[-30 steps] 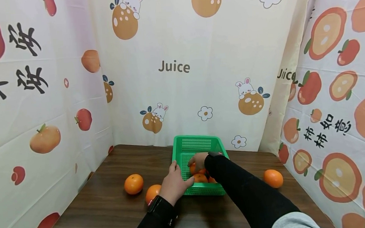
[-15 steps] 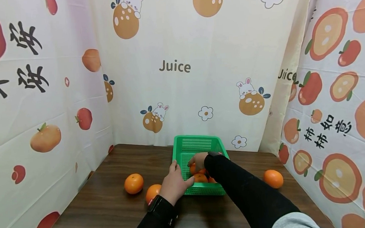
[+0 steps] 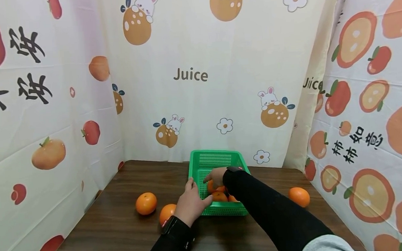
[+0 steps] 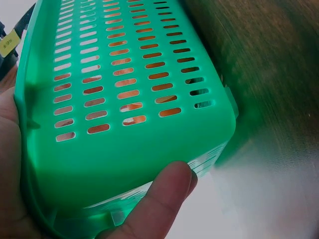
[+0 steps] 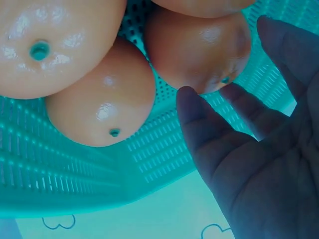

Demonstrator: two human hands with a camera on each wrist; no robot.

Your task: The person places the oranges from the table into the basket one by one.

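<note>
A green plastic basket (image 3: pixel 223 210) stands on the dark wooden table, with several oranges (image 3: pixel 219 197) inside at its near end. My left hand (image 3: pixel 190 204) holds the basket's near left corner, thumb over the near rim and fingers along the left side. In the left wrist view a fingertip (image 4: pixel 174 181) lies against the outer wall. My right hand (image 3: pixel 216 176) reaches down into the basket above the fruit. Its fingers are spread in the right wrist view, the fingertips at or close to one orange (image 5: pixel 197 50); whether they touch is unclear. Nothing is gripped there.
Two oranges lie on the table left of the basket: one farther out (image 3: pixel 146 203), one beside my left wrist (image 3: pixel 167 213). Another orange (image 3: pixel 299 197) lies right of my right forearm. Fruit-printed curtains (image 3: pixel 199 102) enclose the table's back and sides.
The head view has shifted very slightly. My right fingers appear a little more extended over the oranges. The left hand, basket and loose oranges stay in place.
</note>
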